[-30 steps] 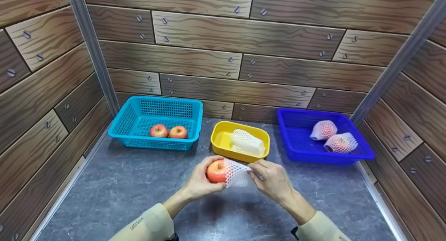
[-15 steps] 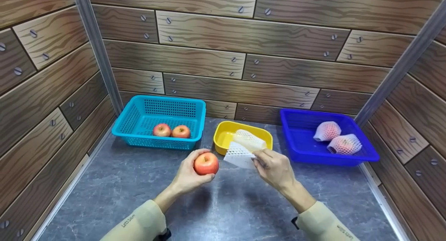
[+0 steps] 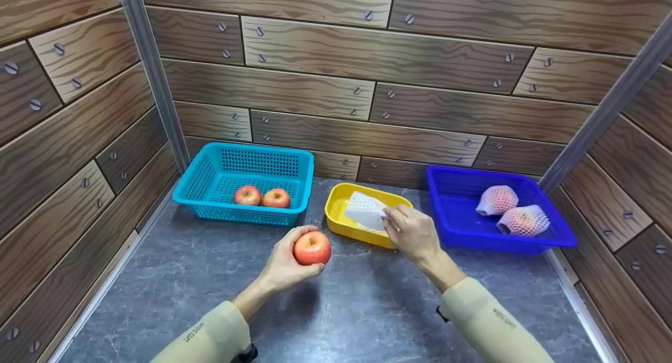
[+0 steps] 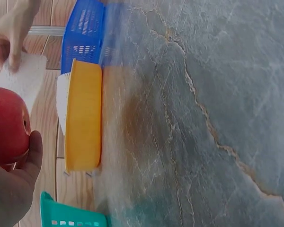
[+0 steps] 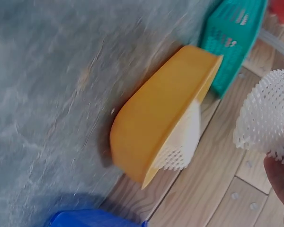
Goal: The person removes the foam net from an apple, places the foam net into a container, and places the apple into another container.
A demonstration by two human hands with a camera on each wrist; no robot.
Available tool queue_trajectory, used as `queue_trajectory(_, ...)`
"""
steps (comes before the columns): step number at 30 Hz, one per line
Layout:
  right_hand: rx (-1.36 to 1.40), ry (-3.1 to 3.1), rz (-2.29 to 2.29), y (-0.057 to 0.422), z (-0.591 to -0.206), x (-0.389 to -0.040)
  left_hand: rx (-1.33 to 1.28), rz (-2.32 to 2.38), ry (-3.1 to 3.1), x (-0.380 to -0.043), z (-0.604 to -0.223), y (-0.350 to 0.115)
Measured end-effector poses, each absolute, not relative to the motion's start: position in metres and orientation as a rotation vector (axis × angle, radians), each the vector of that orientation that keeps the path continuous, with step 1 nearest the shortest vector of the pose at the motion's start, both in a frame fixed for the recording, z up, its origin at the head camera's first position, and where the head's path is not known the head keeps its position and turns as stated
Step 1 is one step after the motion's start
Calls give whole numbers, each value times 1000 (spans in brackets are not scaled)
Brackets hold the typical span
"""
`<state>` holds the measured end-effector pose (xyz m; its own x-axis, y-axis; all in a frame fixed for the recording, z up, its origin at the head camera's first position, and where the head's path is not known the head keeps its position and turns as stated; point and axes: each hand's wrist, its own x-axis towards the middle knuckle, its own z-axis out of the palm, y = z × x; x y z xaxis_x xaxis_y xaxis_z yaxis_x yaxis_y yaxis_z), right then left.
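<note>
In the head view my left hand (image 3: 287,263) grips a bare red apple (image 3: 313,248) above the table, thumb below and fingers behind it. The left wrist view shows the same apple (image 4: 8,125) with the thumb against its side. My right hand (image 3: 412,231) pinches a white foam net sleeve (image 3: 363,216) by one end, over the yellow bin (image 3: 341,227). Seen from the right wrist, that net sleeve (image 5: 267,116) hangs apart from the bin, while other white netting (image 5: 180,142) sticks out above the bin's rim.
At the left a teal basket (image 3: 210,210) holds two bare apples (image 3: 261,196). A blue basket (image 3: 451,231) at the right holds two apples in foam nets (image 3: 524,220). Wood-patterned walls (image 3: 315,63) enclose the grey marbled table (image 3: 173,279).
The net sleeve has come off the apple in my right hand and moved over the yellow bin. My left hand drew the apple left, then stayed nearly still.
</note>
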<state>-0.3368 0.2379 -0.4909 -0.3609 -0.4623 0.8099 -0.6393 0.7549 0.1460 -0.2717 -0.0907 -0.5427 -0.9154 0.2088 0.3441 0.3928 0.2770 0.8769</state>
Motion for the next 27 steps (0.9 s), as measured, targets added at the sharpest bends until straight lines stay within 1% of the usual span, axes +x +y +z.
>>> queue_trajectory(10, 814, -1987, 49, 232, -520, -393, -562, -1721, -2397, -270, -544, -91)
queue_trajectory(16, 831, -2092, -64, 218, -537, -410, -557, -1725, -2400, -271, -545, -93)
queue_trajectory(20, 823, -2402, 105, 208, -538, -413, -559, -1728, -2399, -272, -545, -94)
queue_trajectory(23, 738, -2599, 293, 202, -537, -414, -561, -1728, -2396, -272, -546, -95)
queue_trajectory(27, 671, -2587, 438, 197, -537, -417, -565, -1732, -2390, -275, -547, -96)
